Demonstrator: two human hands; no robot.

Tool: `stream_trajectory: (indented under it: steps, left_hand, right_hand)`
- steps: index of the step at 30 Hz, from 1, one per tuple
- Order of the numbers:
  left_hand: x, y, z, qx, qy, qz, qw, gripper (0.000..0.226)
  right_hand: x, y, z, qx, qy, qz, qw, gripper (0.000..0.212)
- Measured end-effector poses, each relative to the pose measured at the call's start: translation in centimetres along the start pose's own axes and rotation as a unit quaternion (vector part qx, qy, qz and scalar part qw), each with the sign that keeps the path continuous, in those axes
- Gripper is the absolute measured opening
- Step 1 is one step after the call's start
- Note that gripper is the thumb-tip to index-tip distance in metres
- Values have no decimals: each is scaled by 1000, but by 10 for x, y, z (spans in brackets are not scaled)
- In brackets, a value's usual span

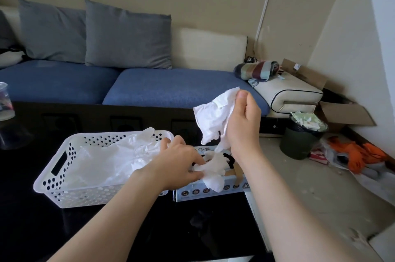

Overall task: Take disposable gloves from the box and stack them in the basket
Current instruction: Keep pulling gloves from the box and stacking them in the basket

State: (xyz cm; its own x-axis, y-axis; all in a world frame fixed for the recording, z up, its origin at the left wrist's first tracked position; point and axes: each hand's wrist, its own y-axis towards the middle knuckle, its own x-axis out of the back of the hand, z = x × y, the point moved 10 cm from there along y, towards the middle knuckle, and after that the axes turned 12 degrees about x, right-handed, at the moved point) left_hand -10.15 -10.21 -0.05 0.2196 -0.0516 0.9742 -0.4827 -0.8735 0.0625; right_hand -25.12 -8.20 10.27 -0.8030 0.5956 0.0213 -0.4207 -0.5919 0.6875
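The right hand's thumb and fingers pinch a raised glove, crumpled and hanging above the box. The left hand's fingers curl onto the next glove, which sticks out of the box's top opening. The box sits at the table's right edge. Just beside it on the left stands the white basket, holding stacked gloves.
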Motion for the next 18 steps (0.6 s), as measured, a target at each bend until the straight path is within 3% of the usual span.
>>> stream_trajectory:
  steps: [4,6,7,9,11,15,18]
  left_hand:
    - [23,4,10,67,-87,-42,993,24]
    - [44,3,24,131,-203,-74,968,29]
    - [50,1,34,155,-312,-77,934,34]
    - [50,-2,47,173,-535,-53,825,43]
    - [45,-4,54,184,-644,-12,743,52]
    - [54,-9,74,189,-639,-60,743,44]
    - [66,-16,97,203,-638,-124,733,51]
  right_hand:
    - [-2,-1,-2,-27,21,-2,999,44]
    - [-8,-3,-4,-46,39,19,998,44]
    - [-13,-4,-4,-55,40,31,997,43]
    - [-23,-9,-6,-71,39,53,995,41]
    - [-34,-15,-9,-95,46,70,992,39]
    - [-55,-30,-27,-214,83,78,970,30]
    - [-70,-54,-39,-360,119,114,918,33]
